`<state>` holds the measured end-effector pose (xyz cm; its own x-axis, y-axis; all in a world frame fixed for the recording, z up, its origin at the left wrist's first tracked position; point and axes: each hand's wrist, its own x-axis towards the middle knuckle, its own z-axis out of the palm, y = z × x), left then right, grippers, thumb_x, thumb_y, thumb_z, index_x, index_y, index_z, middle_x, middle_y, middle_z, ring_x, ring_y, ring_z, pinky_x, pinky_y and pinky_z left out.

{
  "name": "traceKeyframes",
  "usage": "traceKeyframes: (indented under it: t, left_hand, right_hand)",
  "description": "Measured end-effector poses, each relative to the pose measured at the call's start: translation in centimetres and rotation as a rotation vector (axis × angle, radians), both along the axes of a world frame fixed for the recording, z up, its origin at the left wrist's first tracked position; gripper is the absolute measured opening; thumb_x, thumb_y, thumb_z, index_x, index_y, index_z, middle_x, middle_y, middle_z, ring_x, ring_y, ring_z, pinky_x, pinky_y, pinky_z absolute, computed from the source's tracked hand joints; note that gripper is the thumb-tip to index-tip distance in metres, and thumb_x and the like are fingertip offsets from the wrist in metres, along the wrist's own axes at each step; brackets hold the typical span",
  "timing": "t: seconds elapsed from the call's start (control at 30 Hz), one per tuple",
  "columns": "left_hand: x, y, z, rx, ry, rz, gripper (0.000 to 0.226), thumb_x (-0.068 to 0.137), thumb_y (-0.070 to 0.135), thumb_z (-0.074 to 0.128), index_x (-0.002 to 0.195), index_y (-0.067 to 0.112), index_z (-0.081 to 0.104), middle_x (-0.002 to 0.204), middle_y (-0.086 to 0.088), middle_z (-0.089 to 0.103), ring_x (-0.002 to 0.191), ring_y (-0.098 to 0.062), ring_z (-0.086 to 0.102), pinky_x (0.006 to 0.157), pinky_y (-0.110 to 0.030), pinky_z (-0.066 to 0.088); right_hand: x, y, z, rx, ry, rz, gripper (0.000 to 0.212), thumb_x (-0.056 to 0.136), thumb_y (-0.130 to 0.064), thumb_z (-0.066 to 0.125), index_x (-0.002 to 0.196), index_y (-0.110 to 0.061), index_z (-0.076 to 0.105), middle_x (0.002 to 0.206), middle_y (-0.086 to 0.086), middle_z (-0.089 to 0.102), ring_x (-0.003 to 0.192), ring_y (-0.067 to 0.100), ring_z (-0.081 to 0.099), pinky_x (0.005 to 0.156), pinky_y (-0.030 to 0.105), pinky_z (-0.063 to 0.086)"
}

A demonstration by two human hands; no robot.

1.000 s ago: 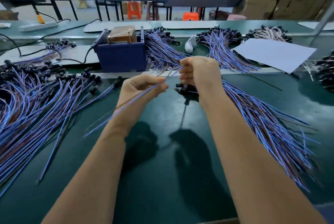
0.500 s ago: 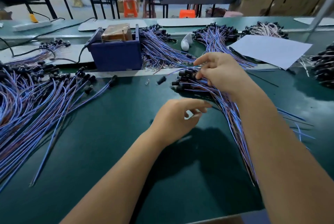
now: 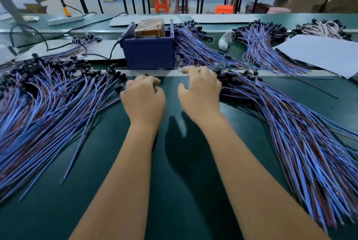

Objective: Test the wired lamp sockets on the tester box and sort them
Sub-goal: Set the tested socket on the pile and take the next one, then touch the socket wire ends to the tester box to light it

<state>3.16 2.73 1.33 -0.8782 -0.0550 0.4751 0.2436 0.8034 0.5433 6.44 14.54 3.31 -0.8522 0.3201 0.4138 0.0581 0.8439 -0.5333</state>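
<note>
I see a dark blue tester box point(image 3: 149, 53) on my green table point(image 3: 180, 181), with blue-and-brown wires point(image 3: 302, 143) and black sockets point(image 3: 230, 81) beside the box.

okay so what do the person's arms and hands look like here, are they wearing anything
Both hands, the left hand and the right hand, are bare: no gloves, rings, watch or wristband show. Both forearms are uncovered down to the bottom edge of the picture, with no sleeve in view. No markings or cables are on them.

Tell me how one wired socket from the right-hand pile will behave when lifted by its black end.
A lead from the right pile will probably hang floppy: its thin wires already curve on the green mat. It looks light, with only a small black socket at one end. Expect snagging, since the strands overlap closely.
</note>
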Motion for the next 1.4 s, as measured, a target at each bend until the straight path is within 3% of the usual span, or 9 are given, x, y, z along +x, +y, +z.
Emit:
traceKeyframes:
  t: [0.1,0.3,0.43,0.7,0.9,1.07,1.23,1.3,1.4]
  left_hand:
    - [-1.0,-2.9,-0.5,-0.018,-0.145,0.122,0.043,0.086,0.010,0.053,0.128,0.015,0.061,0.136,-0.010,0.052,0.122,-0.034,0.044,0.093,-0.041,0.039]
    - [-1.6,-4.5,-1.0,-0.127,-0.309,0.182,0.052,0.092,0.012,0.047,0.144,0.018,0.045,0.147,-0.011,0.043,0.123,-0.038,0.043,0.093,-0.044,0.038]
    - [-1.9,-4.1,-1.0,-0.135,-0.305,0.219,0.047,0.093,0.011,0.046,0.140,0.017,0.048,0.137,-0.014,0.048,0.114,-0.039,0.052,0.086,-0.042,0.037]
    - [-2.4,-4.1,-1.5,-0.127,-0.278,0.246,0.031,0.097,0.016,0.044,0.119,0.016,0.066,0.122,-0.012,0.059,0.103,-0.033,0.058,0.085,-0.040,0.041]
    - [-2.7,-4.5,-1.6,0.358,-0.086,0.203,0.022,0.092,0.014,0.052,0.103,0.018,0.070,0.088,0.006,0.066,0.067,-0.009,0.053,0.056,-0.022,0.033]
    - [-3.0,-4.4,-0.6,1.085,-0.044,0.055,0.019,0.089,0.007,0.059,0.081,0.021,0.069,0.069,0.007,0.062,0.062,-0.007,0.053,0.062,-0.019,0.045]
    - [-2.2,-3.9,0.6,1.552,-0.044,-0.279,0.030,0.093,0.005,0.048,0.070,0.008,0.069,0.067,-0.003,0.066,0.066,-0.015,0.060,0.068,-0.022,0.049]
    - [-1.8,-3.6,1.0,1.560,-0.118,-0.501,0.043,0.097,0.011,0.042,0.062,0.007,0.067,0.062,-0.005,0.064,0.060,-0.016,0.057,0.064,-0.024,0.047]
    - [-1.0,-2.7,1.4,1.354,-0.368,-0.800,0.057,0.097,0.023,0.038,0.048,0.011,0.067,0.056,-0.004,0.062,0.056,-0.018,0.058,0.064,-0.027,0.047]
  right_hand:
    - [-1.5,-3.7,-1.6,-0.341,-0.125,0.255,0.037,0.092,-0.017,0.053,0.129,-0.019,0.055,0.126,0.007,0.045,0.101,0.022,0.050,0.084,0.026,0.034]
    - [-2.7,-4.4,-3.7,-0.424,-0.143,0.275,0.026,0.092,-0.014,0.052,0.116,-0.016,0.062,0.115,0.005,0.053,0.093,0.015,0.052,0.080,0.025,0.038]
    - [-2.2,-3.9,-3.6,-0.525,-0.088,0.305,0.020,0.092,-0.011,0.052,0.107,-0.015,0.066,0.108,0.008,0.062,0.093,0.016,0.055,0.083,0.025,0.043]
    - [-1.6,-4.2,-3.5,-0.461,-0.065,0.315,0.020,0.093,-0.010,0.050,0.102,-0.014,0.067,0.104,0.004,0.063,0.093,0.015,0.054,0.080,0.022,0.039]
    - [-1.7,-3.9,-3.4,-0.610,-0.033,0.291,0.020,0.091,-0.008,0.049,0.090,-0.019,0.066,0.079,-0.006,0.061,0.079,0.019,0.057,0.063,0.020,0.043]
    - [-1.8,-3.6,-3.1,-0.852,-0.042,0.306,0.030,0.094,-0.005,0.043,0.082,-0.025,0.062,0.079,0.000,0.064,0.067,0.017,0.063,0.073,0.034,0.053]
    - [-1.8,-3.2,-2.6,-1.087,-0.059,0.421,0.026,0.103,-0.011,0.035,0.096,-0.017,0.060,0.081,0.007,0.067,0.064,0.016,0.064,0.059,0.022,0.051]
    - [-1.8,-2.8,-2.4,-1.163,-0.071,0.436,0.029,0.106,-0.020,0.032,0.103,-0.014,0.060,0.078,0.004,0.070,0.067,0.018,0.067,0.062,0.024,0.052]
    - [-1.9,-2.2,-2.0,-1.253,-0.102,0.465,0.038,0.107,-0.029,0.028,0.103,-0.012,0.062,0.080,0.006,0.070,0.072,0.021,0.067,0.068,0.029,0.054]
